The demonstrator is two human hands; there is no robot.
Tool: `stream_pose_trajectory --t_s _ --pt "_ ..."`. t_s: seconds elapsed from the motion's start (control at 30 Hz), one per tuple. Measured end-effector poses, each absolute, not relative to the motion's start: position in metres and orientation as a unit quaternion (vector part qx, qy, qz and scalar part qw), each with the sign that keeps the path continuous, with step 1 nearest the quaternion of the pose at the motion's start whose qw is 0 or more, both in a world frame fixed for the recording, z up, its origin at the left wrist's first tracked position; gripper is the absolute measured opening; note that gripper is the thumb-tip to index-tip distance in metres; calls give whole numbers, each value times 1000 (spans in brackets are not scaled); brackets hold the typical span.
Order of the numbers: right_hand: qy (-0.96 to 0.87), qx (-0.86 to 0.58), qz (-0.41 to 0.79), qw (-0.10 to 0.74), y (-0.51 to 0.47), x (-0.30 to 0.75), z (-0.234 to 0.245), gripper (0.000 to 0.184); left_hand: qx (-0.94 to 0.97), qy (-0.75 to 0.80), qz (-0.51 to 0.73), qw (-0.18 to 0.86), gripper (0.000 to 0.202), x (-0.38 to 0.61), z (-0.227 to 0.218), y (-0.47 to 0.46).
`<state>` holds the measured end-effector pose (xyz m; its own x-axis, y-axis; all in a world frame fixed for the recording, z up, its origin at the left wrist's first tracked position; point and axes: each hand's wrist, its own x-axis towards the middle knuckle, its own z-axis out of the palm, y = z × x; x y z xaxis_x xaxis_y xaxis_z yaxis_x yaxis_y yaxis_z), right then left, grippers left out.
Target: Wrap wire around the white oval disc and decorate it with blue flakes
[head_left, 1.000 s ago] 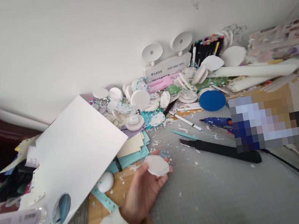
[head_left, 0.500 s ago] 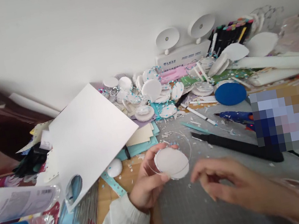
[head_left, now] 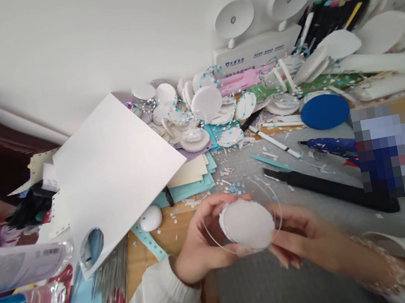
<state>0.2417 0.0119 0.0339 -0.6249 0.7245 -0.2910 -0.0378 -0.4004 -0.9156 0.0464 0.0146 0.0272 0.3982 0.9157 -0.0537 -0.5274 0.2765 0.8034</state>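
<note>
A white round disc [head_left: 249,224] is held up in front of me over the grey cutting mat [head_left: 265,286]. My left hand [head_left: 206,239] grips it from the left, thumb at its lower edge and fingers behind. On the right side my right hand [head_left: 299,233] has its thumb and fingers closed at the disc's edge. A thin, clear wire loop [head_left: 276,196] circles around the disc, passing close to both hands. What the fingers do behind the disc is hidden.
White discs [head_left: 207,104] with blue beads are heaped at the back. A white sheet [head_left: 120,176] with a round hole leans at left. A black-handled cutter [head_left: 331,191], a blue glue gun [head_left: 326,144] and a blue round lid [head_left: 324,111] lie to the right.
My right hand has come in from the right and now touches the disc's right edge. The disc has shifted slightly right, and the camera view has tilted down.
</note>
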Motion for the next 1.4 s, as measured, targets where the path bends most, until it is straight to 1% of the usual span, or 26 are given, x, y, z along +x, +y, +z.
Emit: stream_pose_trajectory --t_s 0.13,0.27,0.3,0.33,0.43,0.47,0.5,0.6,0.7,0.83,1.0,1.13,1.27,1.33,1.4 --pt "-493 -360 749 259 11 242 34 35 388 263 471 747 54 46 25 14" --pt "-486 -391 739 254 9 243 32 37 468 266 467 701 69 47 20 11" --pt "-483 -397 738 255 9 243 32 39 497 274 463 681 69 48 19 10" --pt "-480 -399 738 257 8 243 31 40 532 279 454 658 61 48 17 10" --pt "-480 -390 738 268 8 243 30 41 631 290 425 581 26 50 16 8" --pt "-481 -388 738 273 7 242 30 41 653 293 422 557 19 50 17 8" --pt "-482 -386 736 277 7 241 29 41 668 298 422 536 16 50 18 8" --pt "-486 -387 731 282 5 240 26 39 685 305 424 508 16 50 23 8" --pt "-487 -382 736 275 3 238 24 41 654 331 408 544 24 49 29 8" --pt "-493 -385 737 255 5 238 28 43 570 371 366 635 45 48 34 9" --pt "-514 -369 730 257 9 242 30 41 529 343 333 701 49 45 30 10" --pt "-508 -366 737 254 9 243 29 41 508 354 352 702 53 43 23 9" --pt "-516 -353 741 244 7 244 28 40 498 406 399 654 51 42 21 9" --pt "-551 -350 722 229 6 249 29 36 507 408 402 644 51 41 20 10" --pt "-606 -341 687 209 5 255 30 27 503 393 399 659 52 39 19 11"
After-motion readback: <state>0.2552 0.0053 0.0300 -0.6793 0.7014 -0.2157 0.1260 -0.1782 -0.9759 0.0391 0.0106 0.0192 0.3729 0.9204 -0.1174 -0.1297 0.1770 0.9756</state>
